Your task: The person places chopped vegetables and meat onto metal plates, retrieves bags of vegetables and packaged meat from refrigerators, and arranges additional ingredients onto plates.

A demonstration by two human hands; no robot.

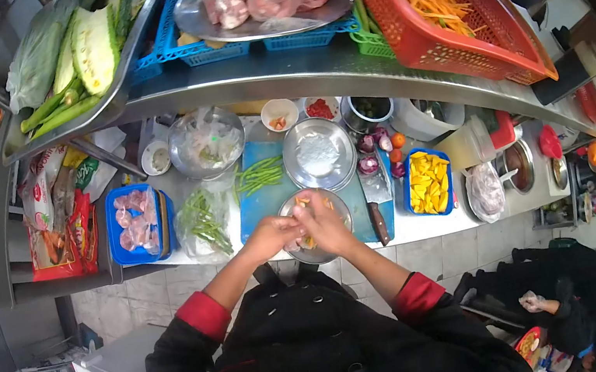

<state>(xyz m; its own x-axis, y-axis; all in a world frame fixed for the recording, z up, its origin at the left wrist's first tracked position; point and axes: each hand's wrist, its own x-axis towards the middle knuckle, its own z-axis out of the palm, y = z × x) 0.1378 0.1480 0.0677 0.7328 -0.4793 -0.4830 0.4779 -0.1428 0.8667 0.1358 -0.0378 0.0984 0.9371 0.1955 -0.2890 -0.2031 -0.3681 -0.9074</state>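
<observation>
My left hand (279,235) and my right hand (326,226) meet over a metal bowl (346,227) near the counter's front edge. The fingers of both are pinched together around something small that I cannot make out. Orange-pink pieces (310,242) show in the bowl beneath them. Just behind it, a wider metal bowl (298,160) holds white powder (318,155). Both bowls rest on a blue cutting board (253,208). Green beans (262,175) lie on the board's left part, and a wooden-handled knife (379,223) is at its right.
A blue tub of raw meat (137,221) and bagged greens (203,223) stand left. On the right are yellow pieces in a blue tub (429,181) and red onions (368,165). A steel shelf (256,75) overhangs the counter. Another person (559,284) is low at the right.
</observation>
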